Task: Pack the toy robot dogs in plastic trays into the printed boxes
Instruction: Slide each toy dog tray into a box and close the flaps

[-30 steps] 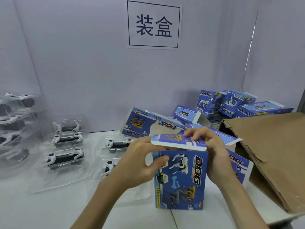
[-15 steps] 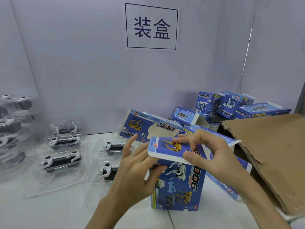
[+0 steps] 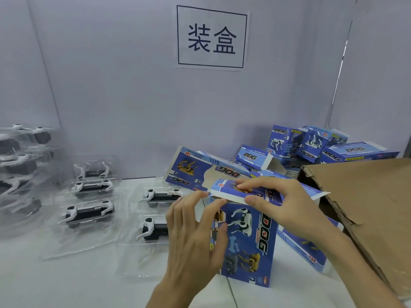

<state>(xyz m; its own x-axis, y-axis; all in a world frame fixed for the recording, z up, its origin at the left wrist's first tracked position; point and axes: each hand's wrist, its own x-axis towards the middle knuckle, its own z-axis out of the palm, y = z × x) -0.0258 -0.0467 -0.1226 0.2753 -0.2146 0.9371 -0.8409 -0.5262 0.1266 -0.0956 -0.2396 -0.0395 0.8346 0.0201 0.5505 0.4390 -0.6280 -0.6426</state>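
white bench (image 3: 66,285): top flap (image 3: 224,190) of blue printed cardboard box (image 3: 251,241) has tilted up, right hand (image 3: 287,205) fingers pinching it, left hand (image 3: 191,241) fingers spread against the box; closing unfinished.

Blue printed box (image 3: 249,241), brown carton (image 3: 364,201).

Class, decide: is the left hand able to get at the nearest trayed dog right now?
Probably yes. The tray lies just beside the left hand, nothing between them; the hand only has to leave the box first.
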